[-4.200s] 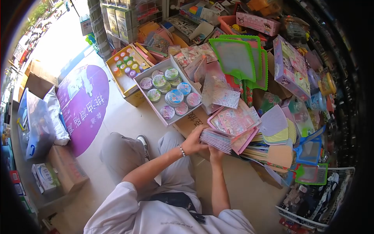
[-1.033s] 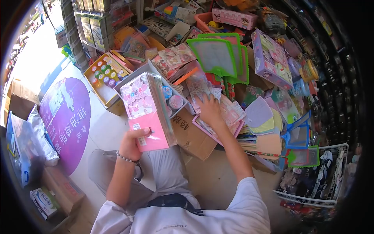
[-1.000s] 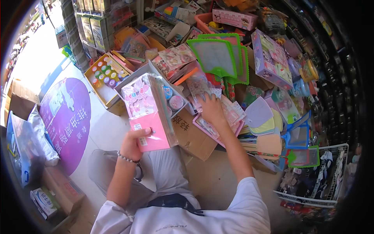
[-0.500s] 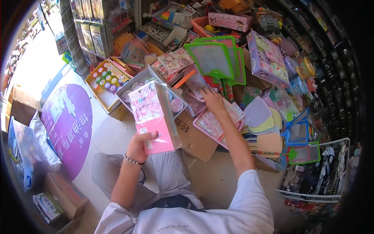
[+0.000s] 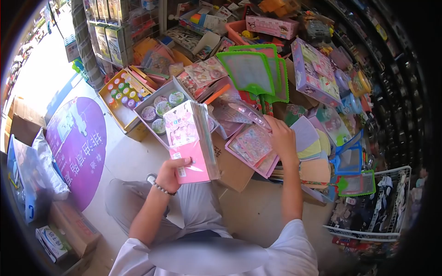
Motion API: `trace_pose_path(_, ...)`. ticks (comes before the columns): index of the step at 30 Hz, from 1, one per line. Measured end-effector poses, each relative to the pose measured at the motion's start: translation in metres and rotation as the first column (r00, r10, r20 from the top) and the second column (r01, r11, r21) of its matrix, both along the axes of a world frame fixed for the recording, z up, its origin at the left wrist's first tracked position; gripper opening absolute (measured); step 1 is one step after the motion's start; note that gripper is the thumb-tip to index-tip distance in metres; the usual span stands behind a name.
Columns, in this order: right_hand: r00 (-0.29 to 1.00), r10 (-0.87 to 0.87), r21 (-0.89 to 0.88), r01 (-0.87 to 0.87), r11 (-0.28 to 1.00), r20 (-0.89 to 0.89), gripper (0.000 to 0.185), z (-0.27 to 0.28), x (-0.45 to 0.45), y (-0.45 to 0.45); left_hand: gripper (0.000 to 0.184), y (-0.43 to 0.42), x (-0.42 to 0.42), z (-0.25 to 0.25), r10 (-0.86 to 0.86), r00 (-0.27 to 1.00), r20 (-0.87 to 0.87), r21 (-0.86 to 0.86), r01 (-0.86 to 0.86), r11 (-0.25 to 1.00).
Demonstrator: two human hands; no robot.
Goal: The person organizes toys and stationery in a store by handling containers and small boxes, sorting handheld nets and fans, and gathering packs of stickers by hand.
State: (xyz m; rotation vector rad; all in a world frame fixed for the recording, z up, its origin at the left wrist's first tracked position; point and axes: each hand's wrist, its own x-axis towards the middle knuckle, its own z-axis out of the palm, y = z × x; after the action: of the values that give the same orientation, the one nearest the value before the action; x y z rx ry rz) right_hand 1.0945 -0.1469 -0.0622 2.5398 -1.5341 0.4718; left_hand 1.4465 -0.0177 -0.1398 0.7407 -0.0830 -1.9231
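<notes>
My left hand [image 5: 172,174] is closed round the lower end of a thick stack of pink packets [image 5: 193,146], printed cards in clear sleeves, with the thumb across the front. A beaded bracelet circles that wrist. In my right hand [image 5: 282,138] a thin flat packet in shiny clear wrap [image 5: 250,113] is pinched at one end, tilted above the pile. Just below it lies a shallow pink tray [image 5: 267,171] with pink printed packets [image 5: 252,141] in it. Behind the stack, a grey box [image 5: 143,120] holds round tubs with clear lids [image 5: 176,97].
A yellow box [image 5: 109,92] of small colourful jars stands at the left. Green-framed nets [image 5: 246,69], a purple toy box [image 5: 316,71] and fanned pastel sheets [image 5: 313,145] crowd the right. A white wire basket [image 5: 363,237] sits at the far right, cardboard boxes [image 5: 76,227] at the left.
My right hand has drawn back from the pile toward me and right, lifting a thin packet. My left hand and the pink stack have shifted slightly right.
</notes>
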Motion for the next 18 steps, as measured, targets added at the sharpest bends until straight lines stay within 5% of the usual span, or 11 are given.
trace_pose_path(5, 0.955, 0.0, -0.221, 0.069, 0.973, 0.298, 0.051, -0.038, -0.004, 0.045, 0.062, 0.0, -0.031, -0.025, -0.146, 0.834, -0.533, -0.21, 0.037, 0.977)
trace_pose_path(8, 0.447, -0.183, 0.138, 0.132, 0.982, 0.875, 0.042, -0.085, 0.009, 0.071, 0.068, 0.001, -0.038, -0.035, -0.22, 0.811, -0.542, -0.257, 0.089, 0.962)
trace_pose_path(12, 0.519, -0.059, -0.016, 0.139, 0.99, 0.853, 0.039, -0.098, 0.032, 0.102, 0.072, 0.001, -0.046, -0.036, -0.237, 0.876, -0.42, -0.292, 0.117, 0.949)
trace_pose_path(15, 0.845, 0.187, -0.351, 0.001, 0.936, 0.501, 0.034, -0.089, 0.049, 0.112, 0.083, 0.004, -0.047, -0.051, -0.292, 0.849, -0.44, -0.348, 0.139, 0.927)
trace_pose_path(18, 0.961, 0.119, -0.368, -0.019, 0.93, 0.251, 0.038, -0.086, 0.061, 0.123, 0.08, 0.008, -0.049, -0.055, -0.32, 0.842, -0.435, -0.406, 0.133, 0.904)
